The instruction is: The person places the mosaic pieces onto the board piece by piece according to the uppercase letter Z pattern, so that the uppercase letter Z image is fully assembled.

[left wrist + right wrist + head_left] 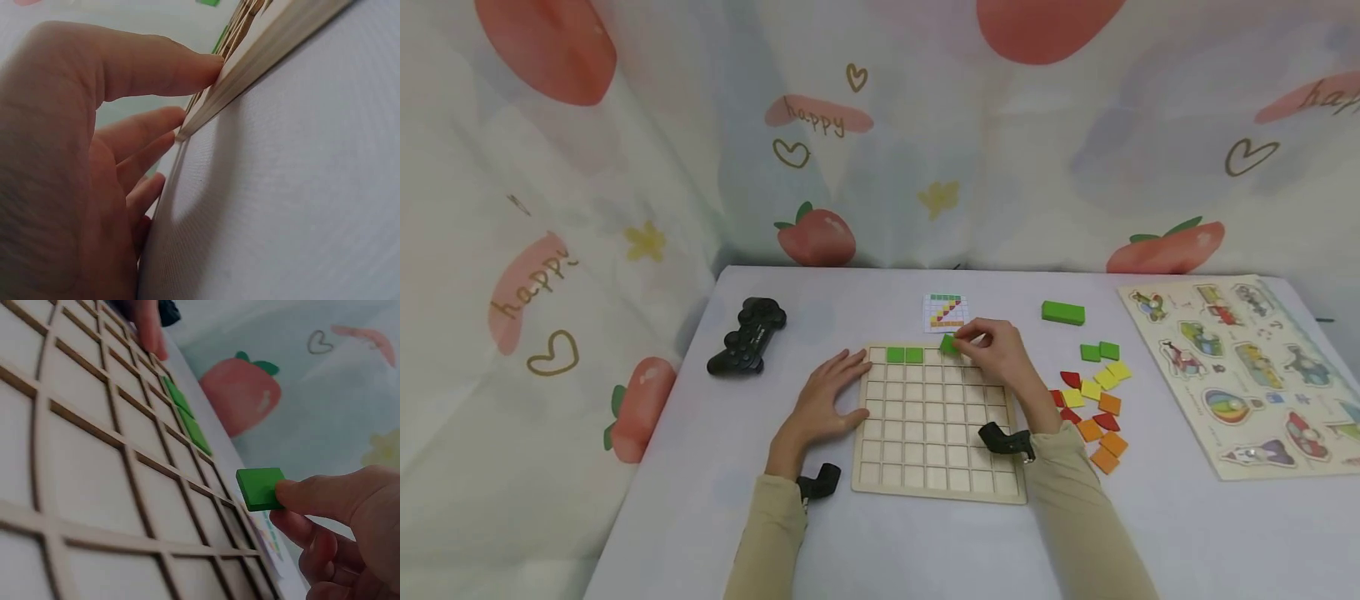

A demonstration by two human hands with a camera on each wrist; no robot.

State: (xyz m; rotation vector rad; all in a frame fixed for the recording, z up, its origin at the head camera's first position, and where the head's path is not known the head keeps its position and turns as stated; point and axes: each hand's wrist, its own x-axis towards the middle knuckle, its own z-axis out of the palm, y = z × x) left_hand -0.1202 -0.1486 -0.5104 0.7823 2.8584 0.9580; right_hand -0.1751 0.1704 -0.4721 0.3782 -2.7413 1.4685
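My right hand (1000, 354) pinches a green square tile (259, 487) between thumb and fingers, held over the far row of a wooden grid board (936, 497). Two green tiles (905, 355) sit side by side in cells of that same row, left of the held one. My left hand (823, 398) rests at the board's left side, fingers spread, with the thumb (200, 74) touching the edge. Just beyond the board lies a small pattern card (946, 313) showing coloured squares in a grid.
Right of the board lie loose red, yellow and orange tiles (1105, 460) and two green tiles (1100, 352). A green block (1063, 312) stands behind them. A picture puzzle board (1247, 375) lies at far right, a black game controller (747, 336) at left.
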